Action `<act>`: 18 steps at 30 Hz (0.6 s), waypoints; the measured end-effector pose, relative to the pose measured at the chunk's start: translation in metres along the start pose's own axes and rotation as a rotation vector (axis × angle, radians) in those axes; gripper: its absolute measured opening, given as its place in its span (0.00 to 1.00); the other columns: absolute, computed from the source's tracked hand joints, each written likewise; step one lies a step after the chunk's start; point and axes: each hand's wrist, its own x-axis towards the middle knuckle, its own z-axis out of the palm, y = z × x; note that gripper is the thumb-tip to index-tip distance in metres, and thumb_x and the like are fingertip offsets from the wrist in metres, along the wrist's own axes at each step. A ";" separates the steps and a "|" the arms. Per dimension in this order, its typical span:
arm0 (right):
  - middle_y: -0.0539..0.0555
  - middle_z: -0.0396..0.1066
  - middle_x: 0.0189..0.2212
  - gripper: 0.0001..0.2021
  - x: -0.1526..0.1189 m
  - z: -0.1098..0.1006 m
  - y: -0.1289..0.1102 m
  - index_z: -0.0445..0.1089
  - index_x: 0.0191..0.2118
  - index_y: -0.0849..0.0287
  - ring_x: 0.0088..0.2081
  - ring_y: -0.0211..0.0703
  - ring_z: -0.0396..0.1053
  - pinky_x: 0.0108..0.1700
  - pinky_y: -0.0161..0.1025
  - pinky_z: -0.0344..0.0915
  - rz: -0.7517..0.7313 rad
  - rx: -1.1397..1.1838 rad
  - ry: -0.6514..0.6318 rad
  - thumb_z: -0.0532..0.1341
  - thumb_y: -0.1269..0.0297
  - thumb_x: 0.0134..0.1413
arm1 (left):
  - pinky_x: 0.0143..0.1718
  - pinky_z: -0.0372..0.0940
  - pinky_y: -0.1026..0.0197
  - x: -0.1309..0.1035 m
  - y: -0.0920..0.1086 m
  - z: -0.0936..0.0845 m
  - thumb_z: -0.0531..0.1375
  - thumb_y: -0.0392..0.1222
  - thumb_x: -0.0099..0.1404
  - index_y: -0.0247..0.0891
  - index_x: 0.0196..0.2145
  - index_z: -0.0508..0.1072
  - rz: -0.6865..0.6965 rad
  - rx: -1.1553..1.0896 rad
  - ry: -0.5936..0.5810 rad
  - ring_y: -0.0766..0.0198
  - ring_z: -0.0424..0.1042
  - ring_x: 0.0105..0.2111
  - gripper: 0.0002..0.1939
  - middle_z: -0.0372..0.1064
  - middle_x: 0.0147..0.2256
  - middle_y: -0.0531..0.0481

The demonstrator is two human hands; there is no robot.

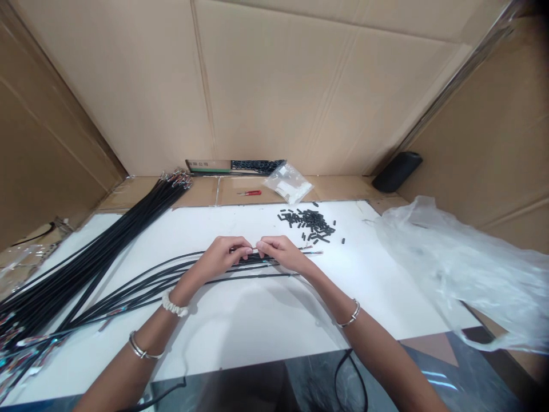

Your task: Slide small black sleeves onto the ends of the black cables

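Near the middle of the white work surface, my left hand [226, 253] pinches a black cable close to its stripped end. My right hand [279, 252] is closed on the thin wires at that end, its fingertips almost touching those of the left. Beneath and beside both hands run several black cables [171, 278], with coloured wire ends [316, 252] showing past the right hand. Just beyond the hands lies a loose pile of short black tubes [311, 221]. The fingers partly hide the held wires.
A thick bundle of black cables [107, 237] lies at the left. Along the back are red-handled snips [252, 193], a clear bag with white pieces [290, 184] and a box strip [210, 166]. A black roll [397, 171] and a clear plastic bag [463, 269] are right; cardboard walls [278, 86] enclose the table.
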 end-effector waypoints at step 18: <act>0.42 0.44 0.15 0.19 0.003 0.000 0.006 0.64 0.27 0.61 0.18 0.32 0.42 0.21 0.33 0.40 0.152 0.411 -0.044 0.54 0.48 0.57 | 0.37 0.62 0.62 0.000 0.015 0.030 0.50 0.33 0.66 0.37 0.40 0.70 0.103 0.108 0.306 0.63 0.67 0.34 0.10 0.69 0.35 0.48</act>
